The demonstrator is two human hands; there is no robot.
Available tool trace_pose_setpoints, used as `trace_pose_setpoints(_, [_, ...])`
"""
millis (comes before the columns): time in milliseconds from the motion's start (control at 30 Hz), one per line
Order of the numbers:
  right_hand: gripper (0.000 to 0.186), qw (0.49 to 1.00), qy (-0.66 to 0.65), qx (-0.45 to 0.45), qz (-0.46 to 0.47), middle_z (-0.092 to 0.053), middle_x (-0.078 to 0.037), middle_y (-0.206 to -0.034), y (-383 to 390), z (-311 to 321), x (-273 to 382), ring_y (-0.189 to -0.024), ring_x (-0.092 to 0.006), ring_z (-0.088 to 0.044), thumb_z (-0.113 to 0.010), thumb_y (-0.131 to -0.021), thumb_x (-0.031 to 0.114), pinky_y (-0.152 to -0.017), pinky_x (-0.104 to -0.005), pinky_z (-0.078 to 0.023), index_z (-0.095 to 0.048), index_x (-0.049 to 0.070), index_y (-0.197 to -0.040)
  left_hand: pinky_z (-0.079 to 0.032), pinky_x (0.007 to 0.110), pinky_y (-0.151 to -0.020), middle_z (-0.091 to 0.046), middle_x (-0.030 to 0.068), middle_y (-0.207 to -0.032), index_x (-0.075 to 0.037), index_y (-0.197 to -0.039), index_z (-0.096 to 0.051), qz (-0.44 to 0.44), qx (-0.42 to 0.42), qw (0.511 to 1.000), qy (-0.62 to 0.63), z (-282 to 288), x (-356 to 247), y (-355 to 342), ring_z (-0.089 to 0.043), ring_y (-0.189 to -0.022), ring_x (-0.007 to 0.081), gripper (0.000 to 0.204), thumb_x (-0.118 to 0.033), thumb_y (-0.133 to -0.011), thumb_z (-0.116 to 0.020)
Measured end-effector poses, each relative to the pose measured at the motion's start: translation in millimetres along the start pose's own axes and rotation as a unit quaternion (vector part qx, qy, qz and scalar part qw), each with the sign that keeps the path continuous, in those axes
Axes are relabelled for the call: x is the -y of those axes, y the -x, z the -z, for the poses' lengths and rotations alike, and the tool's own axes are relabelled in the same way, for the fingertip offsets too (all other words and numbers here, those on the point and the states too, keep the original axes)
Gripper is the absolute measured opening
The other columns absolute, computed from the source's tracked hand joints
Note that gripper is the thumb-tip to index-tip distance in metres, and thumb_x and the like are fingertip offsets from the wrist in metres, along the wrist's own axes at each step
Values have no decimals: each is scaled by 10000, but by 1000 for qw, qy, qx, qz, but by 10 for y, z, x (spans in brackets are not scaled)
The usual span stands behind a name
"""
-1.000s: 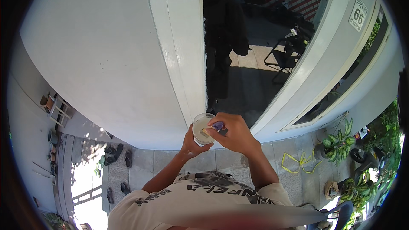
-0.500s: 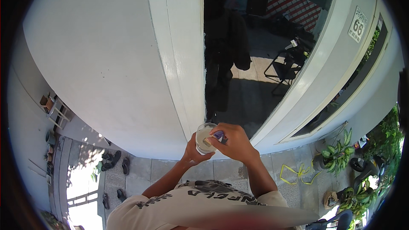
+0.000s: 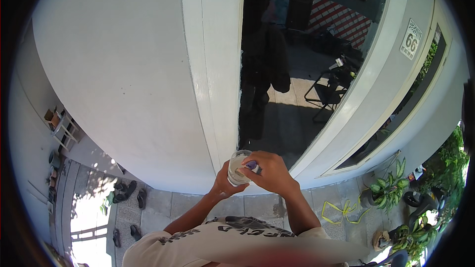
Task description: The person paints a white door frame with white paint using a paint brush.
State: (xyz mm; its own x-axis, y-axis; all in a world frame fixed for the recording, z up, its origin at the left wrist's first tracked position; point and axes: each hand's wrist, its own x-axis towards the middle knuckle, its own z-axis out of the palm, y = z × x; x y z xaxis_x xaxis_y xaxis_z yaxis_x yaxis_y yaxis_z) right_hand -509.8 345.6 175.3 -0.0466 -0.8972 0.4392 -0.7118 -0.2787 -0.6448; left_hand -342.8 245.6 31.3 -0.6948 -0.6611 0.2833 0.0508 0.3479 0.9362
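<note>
My left hand (image 3: 226,184) is wrapped around a clear plastic cup (image 3: 233,172) with a pale whitish content, held before my chest. Over the cup's right side, my right hand (image 3: 272,174) is closed on a small paintbrush (image 3: 252,164) with a purple handle. The brush's pale lower end points down into the cup; its tip is hard to make out. Just beyond both hands rises a white frame (image 3: 217,69) beside a dark glass pane (image 3: 277,128), which reflects a person and a chair.
A smooth pale wall (image 3: 114,69) stands at the left. Several dark shoes (image 3: 124,192) lie on the paving at the lower left. To the right are a coiled yellow strap (image 3: 341,213), a potted plant (image 3: 388,188) and a paper bag (image 3: 381,240). A small white stand (image 3: 64,131) is far left.
The view has shifted slightly, so the wall and glass sit a little lower. Both hands keep their grip on cup and brush, and the right hand has tilted a little over the rim.
</note>
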Motion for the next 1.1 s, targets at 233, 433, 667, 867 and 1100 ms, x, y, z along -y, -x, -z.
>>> trace_pose_setpoints(233, [208, 999, 46, 7, 22, -725, -122, -905, 25, -66, -22, -802, -295, -698, -799, -851, 227, -729, -380, -564, -742, 52, -948, -510, 405, -1027, -620, 177, -1310, -3, -1454, -385, 3, 9, 1000, -23, 8, -5, -12, -639, -1202, 284, 940, -230, -715, -920])
trace_pose_setpoints(433, [208, 998, 55, 10, 35, -726, -103, -906, 35, -40, -17, -840, -285, -694, -804, -840, 227, -741, -384, -565, -745, 54, -939, -511, 404, -1026, -624, 177, -1306, -1, -1453, -386, -11, 5, 1000, -22, 1, 63, 3, -643, -1198, 283, 938, -225, -715, -920])
trace_pose_setpoints(667, [202, 998, 58, 17, 36, -719, -92, -929, 15, -78, 1, -879, -290, -692, -782, -864, 252, -794, -387, -562, -750, 59, -914, -524, 390, -1001, -633, 169, -1290, 2, -1439, -401, -13, 2, 1000, -2, -3, 6, -34, -651, -1180, 268, 915, -212, -717, -920])
trace_pose_setpoints(867, [221, 998, 56, 26, 18, -720, -112, -943, 14, -93, 15, -881, -303, -702, -783, -862, 255, -801, -393, -565, -744, 50, -935, -531, 389, -988, -637, 168, -1282, 5, -1445, -396, -17, -1, 1000, -19, 10, 16, -8, -659, -1163, 267, 917, -206, -722, -919])
trace_pose_setpoints(1100, [236, 997, 65, 17, 30, -724, -122, -947, 7, -135, -38, -868, -311, -708, -785, -859, 264, -791, -390, -569, -734, 45, -930, -530, 386, -992, -635, 165, -1287, 3, -1447, -395, -16, -2, 999, -28, 16, 25, -16, -657, -1165, 266, 924, -218, -722, -924])
